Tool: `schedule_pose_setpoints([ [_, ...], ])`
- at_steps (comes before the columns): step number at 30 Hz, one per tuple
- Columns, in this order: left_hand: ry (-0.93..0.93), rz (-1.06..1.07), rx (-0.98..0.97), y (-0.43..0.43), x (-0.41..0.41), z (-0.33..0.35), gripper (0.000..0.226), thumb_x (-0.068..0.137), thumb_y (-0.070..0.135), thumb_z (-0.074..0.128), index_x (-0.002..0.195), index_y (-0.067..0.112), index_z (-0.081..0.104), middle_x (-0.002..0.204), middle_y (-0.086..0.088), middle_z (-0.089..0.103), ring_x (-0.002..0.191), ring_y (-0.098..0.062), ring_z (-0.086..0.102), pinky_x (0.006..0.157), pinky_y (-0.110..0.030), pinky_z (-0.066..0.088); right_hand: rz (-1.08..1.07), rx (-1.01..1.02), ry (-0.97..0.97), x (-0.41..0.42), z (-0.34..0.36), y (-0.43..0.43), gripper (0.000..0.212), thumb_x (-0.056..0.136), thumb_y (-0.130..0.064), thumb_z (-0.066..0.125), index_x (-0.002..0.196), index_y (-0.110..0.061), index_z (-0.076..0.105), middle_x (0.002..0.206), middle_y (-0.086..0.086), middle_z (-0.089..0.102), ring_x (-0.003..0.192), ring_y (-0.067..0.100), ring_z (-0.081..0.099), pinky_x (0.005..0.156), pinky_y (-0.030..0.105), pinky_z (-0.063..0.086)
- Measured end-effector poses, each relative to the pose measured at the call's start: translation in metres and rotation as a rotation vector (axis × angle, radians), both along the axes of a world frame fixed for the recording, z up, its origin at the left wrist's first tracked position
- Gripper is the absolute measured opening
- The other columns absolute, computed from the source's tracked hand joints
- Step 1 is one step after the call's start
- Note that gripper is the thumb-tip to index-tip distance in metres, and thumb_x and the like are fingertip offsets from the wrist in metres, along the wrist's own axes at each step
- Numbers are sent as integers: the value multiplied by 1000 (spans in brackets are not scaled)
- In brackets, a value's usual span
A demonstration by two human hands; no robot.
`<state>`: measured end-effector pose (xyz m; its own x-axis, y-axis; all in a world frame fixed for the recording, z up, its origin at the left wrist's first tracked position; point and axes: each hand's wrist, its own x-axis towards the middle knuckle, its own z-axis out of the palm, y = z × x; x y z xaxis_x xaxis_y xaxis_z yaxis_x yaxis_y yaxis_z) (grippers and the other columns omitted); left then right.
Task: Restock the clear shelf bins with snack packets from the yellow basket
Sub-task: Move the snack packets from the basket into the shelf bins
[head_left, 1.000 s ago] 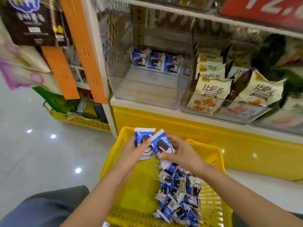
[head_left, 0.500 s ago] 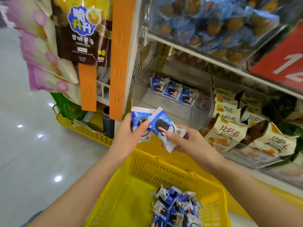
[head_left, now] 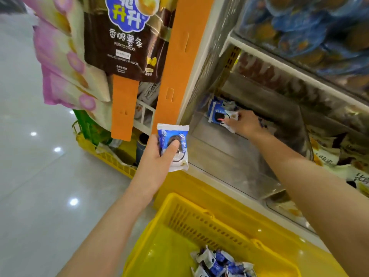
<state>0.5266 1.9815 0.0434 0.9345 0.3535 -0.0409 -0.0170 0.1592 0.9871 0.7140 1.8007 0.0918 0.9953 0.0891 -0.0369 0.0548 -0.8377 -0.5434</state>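
Snack packets [head_left: 221, 262]: a small pile of blue ones lies in the yellow basket [head_left: 199, 220], nearest the camera. Above its rim, left hand [head_left: 157, 156] holds one blue packet [head_left: 175, 144] upright, thumb pressed across the front, other fingers hidden behind it. Further in, right hand [head_left: 245, 124] reaches to the back of the clear bin [head_left: 229, 156], fingertips pinching a second packet [head_left: 217, 114] near the back-left corner; blurred, so can't tell what sits behind it. Bin floor mostly bare. Judgement: early stage, most stock not yet shelved.
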Motion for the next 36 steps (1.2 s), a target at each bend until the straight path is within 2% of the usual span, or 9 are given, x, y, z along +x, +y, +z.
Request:
schedule_pose_setpoints([
  [4, 20, 9, -16, 7, 9, -7, 21, 90, 27, 54, 110, 20, 50, 104, 2, 63, 82, 0, 63, 60, -8, 47, -13, -163, -25, 34, -20, 7, 42, 90, -32, 61, 119, -1, 59, 121, 18, 60, 116, 31, 53, 94, 37, 41],
  [10, -6, -9, -9, 4, 17, -6, 24, 91, 23, 54, 113, 17, 49, 95, 6, 62, 72, 11, 62, 55, -5, 44, -37, -122, -138, 59, -38, 16, 49, 87, -15, 63, 130, 1, 47, 132, 18, 52, 121, 31, 49, 94, 28, 37],
  [17, -5, -12, -34, 2, 17, 2, 27, 90, 25, 54, 115, 17, 49, 100, 3, 63, 75, 8, 64, 56, -7, 46, -5, -194, -213, 55, -34, 8, 49, 84, -20, 68, 126, -5, 49, 134, 17, 49, 122, 32, 47, 99, 37, 40],
  [21, -19, -2, -48, -2, 13, 9, 15, 91, 24, 54, 106, 27, 51, 100, 4, 64, 78, 4, 65, 60, -9, 49, 19, -206, -244, 36, -14, 8, 51, 85, -22, 66, 127, -4, 46, 133, 18, 47, 122, 32, 45, 98, 42, 41],
  [24, -35, 33, -25, -5, 6, 15, 13, 90, 23, 55, 98, 33, 51, 98, 6, 64, 77, 5, 65, 62, -10, 50, 35, -51, -356, 1, 4, 14, 38, 92, -23, 57, 124, -4, 49, 124, 17, 53, 114, 29, 52, 95, 41, 44],
  [26, -40, 27, 7, -8, 0, 19, 14, 90, 24, 56, 103, 29, 54, 100, 4, 65, 84, 1, 65, 65, -13, 51, 90, 171, -391, -36, 13, 18, 29, 94, -19, 54, 119, -5, 52, 112, 11, 59, 100, 19, 56, 87, 27, 47],
  [28, -48, -12, 26, -12, -7, 23, 18, 90, 22, 57, 107, 25, 56, 99, 5, 69, 88, -2, 66, 67, -13, 50, 182, 337, -352, -77, 19, 20, 16, 95, -19, 52, 110, -14, 53, 96, -1, 59, 83, 8, 54, 73, 12, 43],
  [32, -60, -115, -67, -27, -17, 28, 19, 91, 14, 56, 105, 27, 56, 88, 16, 71, 82, 4, 65, 65, -9, 47, 314, 456, -63, -147, 20, 21, 14, 94, -27, 51, 107, -25, 53, 97, -6, 63, 85, 8, 59, 76, 20, 49],
  [36, 1, -124, -243, -41, -23, 27, 18, 89, 10, 57, 105, 19, 57, 108, -7, 66, 103, -20, 63, 91, -38, 49, 326, 488, 67, -179, 25, 16, 31, 84, -21, 67, 113, -18, 56, 96, -11, 64, 85, 4, 59, 75, 12, 48],
])
